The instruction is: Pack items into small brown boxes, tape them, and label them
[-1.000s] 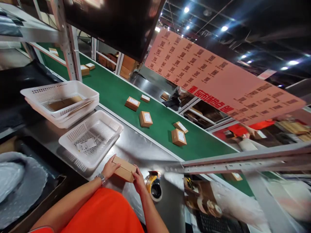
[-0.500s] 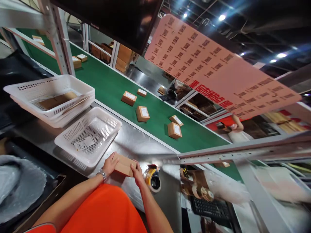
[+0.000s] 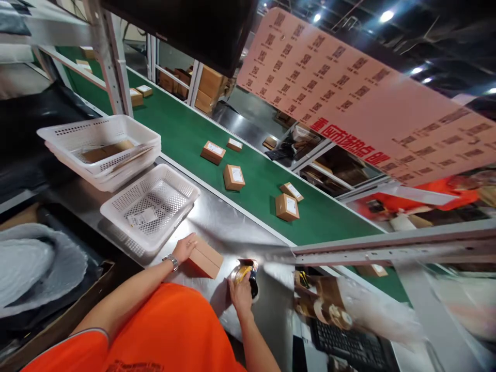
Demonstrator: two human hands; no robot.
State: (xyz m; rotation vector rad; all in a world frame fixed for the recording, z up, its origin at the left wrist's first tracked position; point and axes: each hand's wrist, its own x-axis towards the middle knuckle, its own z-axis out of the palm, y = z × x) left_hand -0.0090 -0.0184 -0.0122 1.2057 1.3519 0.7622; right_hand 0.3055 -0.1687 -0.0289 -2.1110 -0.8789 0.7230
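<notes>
A closed brown cardboard box (image 3: 205, 257) rests on the metal worktable in front of me. My left hand (image 3: 185, 249), with a watch at the wrist, grips its left end. Right of the box, my right hand (image 3: 241, 293) is wrapped round a yellow and black tape dispenser (image 3: 253, 284), which its fingers partly hide. Beyond my left hand stands a white perforated basket (image 3: 186, 188) with a printed paper label (image 3: 142, 217) in it.
Stacked white baskets (image 3: 103, 178) at the left hold flat cardboard. A green conveyor (image 3: 256, 178) carries several labelled boxes. A metal rail (image 3: 387, 243), a keyboard (image 3: 349, 338) and rolls of wrap are at the right. Overhead hang a monitor (image 3: 186, 26) and a pink code board (image 3: 349, 103).
My right hand has let go of the box and moved right onto the tape dispenser. My left hand stays on the box, which has turned slightly. The view has shifted a little.
</notes>
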